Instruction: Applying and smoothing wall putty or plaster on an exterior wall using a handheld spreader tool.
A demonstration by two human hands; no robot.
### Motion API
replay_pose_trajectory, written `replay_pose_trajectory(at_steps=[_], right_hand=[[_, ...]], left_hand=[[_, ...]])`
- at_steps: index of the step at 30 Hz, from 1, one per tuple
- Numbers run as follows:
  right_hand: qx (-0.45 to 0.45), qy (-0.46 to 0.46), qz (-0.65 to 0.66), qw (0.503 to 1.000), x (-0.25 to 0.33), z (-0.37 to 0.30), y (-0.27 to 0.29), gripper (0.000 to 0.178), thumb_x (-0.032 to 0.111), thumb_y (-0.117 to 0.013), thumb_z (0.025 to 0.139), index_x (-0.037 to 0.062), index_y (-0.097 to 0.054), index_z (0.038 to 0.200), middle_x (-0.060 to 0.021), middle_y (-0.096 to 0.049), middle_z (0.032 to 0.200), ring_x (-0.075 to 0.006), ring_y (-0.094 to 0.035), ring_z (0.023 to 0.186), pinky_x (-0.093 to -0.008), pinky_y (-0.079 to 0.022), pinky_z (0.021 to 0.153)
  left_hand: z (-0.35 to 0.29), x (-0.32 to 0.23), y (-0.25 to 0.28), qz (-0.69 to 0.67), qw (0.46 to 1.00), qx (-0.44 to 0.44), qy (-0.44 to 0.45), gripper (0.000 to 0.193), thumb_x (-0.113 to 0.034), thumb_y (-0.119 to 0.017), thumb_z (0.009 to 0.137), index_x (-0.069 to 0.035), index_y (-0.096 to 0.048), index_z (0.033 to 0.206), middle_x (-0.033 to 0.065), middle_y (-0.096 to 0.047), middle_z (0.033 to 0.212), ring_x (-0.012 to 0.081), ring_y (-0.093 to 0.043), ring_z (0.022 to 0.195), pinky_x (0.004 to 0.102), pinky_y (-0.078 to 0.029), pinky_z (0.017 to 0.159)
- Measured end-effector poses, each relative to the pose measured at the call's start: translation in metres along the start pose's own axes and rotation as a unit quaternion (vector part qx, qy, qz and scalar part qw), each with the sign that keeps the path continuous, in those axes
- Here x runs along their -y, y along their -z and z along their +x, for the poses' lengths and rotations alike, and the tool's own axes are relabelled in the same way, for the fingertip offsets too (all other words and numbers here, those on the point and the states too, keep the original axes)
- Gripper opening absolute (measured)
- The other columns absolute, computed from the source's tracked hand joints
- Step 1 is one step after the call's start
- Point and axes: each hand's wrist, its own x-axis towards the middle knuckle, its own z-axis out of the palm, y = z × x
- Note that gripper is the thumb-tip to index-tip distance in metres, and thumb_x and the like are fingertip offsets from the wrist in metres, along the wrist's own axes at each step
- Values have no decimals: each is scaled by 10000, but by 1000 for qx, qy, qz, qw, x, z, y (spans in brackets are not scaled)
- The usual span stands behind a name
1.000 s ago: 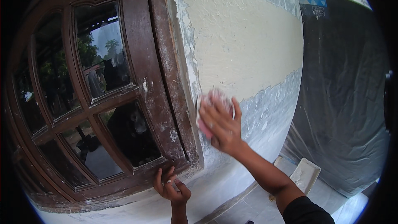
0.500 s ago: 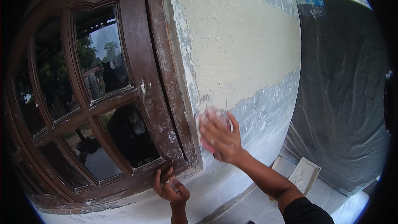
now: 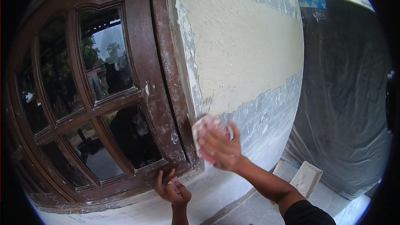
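Observation:
My right hand is pressed against the wall beside the window frame, fingers stretched over a pink and white pad smeared with white; blur hides its exact kind. Above it, a cream filler patch covers much of the grey and white wall. My left hand touches the lower edge of the brown wooden window frame with its fingers apart. A small white mark shows on one of those fingers.
Dark glass panes fill the window on the left. Black plastic sheeting hangs at the right. Below it, a pale tray smeared with whitish material lies on the tiled floor.
My right hand and the pad have shifted slightly down and left along the wall. My left hand stays at the window frame's lower edge.

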Motion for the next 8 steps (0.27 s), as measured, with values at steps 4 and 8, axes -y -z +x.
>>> replay_pose_trajectory(at_steps=[4,8], right_hand=[[-132,-49,-34,989,-35,72,10,394,111,-693,903,76,-668,1294,-104,-690,1295,-273,-592,1309,-530,-151,1215],[-76,-41,-35,996,-46,71,-5,428,99,-646,927,91,-633,1354,-167,-650,1341,-305,-551,1349,-519,-146,1218]], left_hand=[[1,-2,4,24,1000,12,0,121,-88,-486,923,1,-540,983,274,-627,1229,361,-472,1336,479,-389,1077],[0,2,1,23,1000,15,-10,113,-124,-497,933,-41,-551,988,187,-644,1309,330,-444,1370,493,-319,1124]])
